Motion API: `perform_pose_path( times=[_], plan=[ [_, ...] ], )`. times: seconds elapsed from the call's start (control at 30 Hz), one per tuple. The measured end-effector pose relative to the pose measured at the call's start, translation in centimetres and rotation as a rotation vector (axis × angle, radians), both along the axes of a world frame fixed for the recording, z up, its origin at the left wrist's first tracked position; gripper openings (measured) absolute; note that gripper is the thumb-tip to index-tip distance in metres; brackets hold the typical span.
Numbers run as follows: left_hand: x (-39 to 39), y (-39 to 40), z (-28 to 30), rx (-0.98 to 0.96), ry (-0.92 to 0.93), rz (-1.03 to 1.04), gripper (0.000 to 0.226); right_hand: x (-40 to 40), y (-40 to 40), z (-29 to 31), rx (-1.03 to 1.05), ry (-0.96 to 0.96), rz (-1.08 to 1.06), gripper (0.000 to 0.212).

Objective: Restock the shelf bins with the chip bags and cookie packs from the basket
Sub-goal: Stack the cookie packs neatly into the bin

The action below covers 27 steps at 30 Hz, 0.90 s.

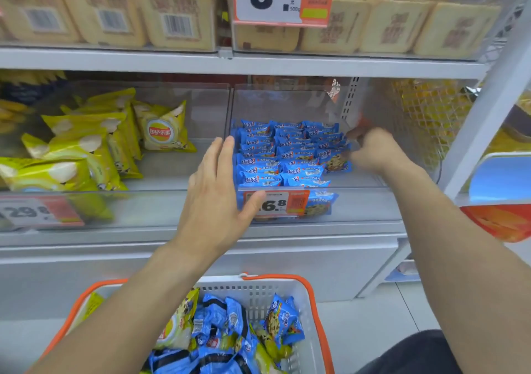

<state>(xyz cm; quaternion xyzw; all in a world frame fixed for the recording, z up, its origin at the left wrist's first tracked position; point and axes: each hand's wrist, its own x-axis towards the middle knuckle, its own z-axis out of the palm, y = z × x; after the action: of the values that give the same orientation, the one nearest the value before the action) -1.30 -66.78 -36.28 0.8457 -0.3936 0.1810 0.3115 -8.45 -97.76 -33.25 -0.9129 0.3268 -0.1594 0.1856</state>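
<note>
reaching into the clear bin [287, 97], the person is using both hands. the left hand [218, 192] is flat with fingers straight and close together, touching the front wall by the price tag [275, 202], and its thumb is hiding part of the number. the right hand [370, 149] is curling at the blue cookie packs [287, 155], but it is blurry, so its hold is hard to tell. more packs and a chip bag [175, 322] are lying in the basket [258, 290], cut off below.

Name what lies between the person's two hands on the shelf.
Head view: rows of blue cookie packs in the clear plastic bin lie between left hand and right hand.
</note>
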Motion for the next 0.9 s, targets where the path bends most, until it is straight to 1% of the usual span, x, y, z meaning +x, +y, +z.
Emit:
perform_pose_path(
  times=[0.1,0.17,0.27,0.3,0.33,0.4,0.43,0.5,0.57,0.63,0.7,0.77,0.83,0.9],
  plan=[
    [-1.9,1.8,0.5,-0.231,-0.086,-0.001,0.050,-1.3,2.2,1.9,-0.025,-0.186,0.003,0.028],
    [-3.1,2.7,0.4,-0.323,-0.048,-0.039,0.034,-1.9,4.2,3.1,-0.089,-0.314,0.044,0.022],
    [-4.2,5.1,-2.2,-0.267,0.133,-0.079,0.019,-3.1,9.5,3.3,-0.094,-0.435,0.216,0.016],
    [-4.4,6.0,-3.4,-0.217,0.201,-0.090,0.015,-3.5,11.3,3.2,-0.082,-0.457,0.276,0.014],
    [-4.6,7.1,-4.7,-0.142,0.261,-0.085,0.011,-3.8,13.3,2.7,-0.072,-0.461,0.339,0.012],
    [-5.2,9.4,-7.4,0.068,0.381,-0.065,0.010,-4.2,17.2,1.3,-0.069,-0.416,0.491,0.009],
    [-5.6,10.6,-8.7,0.175,0.443,-0.060,0.013,-4.4,19.1,0.2,-0.059,-0.377,0.581,0.009],
    [-6.7,12.8,-11.2,0.384,0.568,-0.087,0.020,-4.7,22.4,-3.0,-0.032,-0.226,0.757,0.009],
    [-7.8,14.7,-13.5,0.540,0.694,-0.145,0.028,-5.4,25.1,-7.0,-0.019,0.029,0.873,0.008],
    [-8.9,16.2,-15.9,0.623,0.767,-0.173,0.038,-6.4,27.2,-11.1,-0.023,0.337,0.948,0.011],
    [-10.1,17.3,-18.2,0.661,0.777,-0.179,0.048,-7.3,28.7,-14.5,-0.022,0.603,0.995,0.017],
    [-11.1,17.8,-20.0,0.653,0.763,-0.162,0.053,-7.7,29.5,-17.3,0.000,0.774,1.003,0.033],
    [-12.0,17.9,-21.2,0.611,0.733,-0.118,0.051,-7.7,29.8,-19.6,0.068,0.866,0.968,0.051],
    [-12.6,17.9,-22.2,0.576,0.679,-0.067,0.046,-8.0,30.1,-21.4,0.190,0.891,0.898,0.062]
  ],
)
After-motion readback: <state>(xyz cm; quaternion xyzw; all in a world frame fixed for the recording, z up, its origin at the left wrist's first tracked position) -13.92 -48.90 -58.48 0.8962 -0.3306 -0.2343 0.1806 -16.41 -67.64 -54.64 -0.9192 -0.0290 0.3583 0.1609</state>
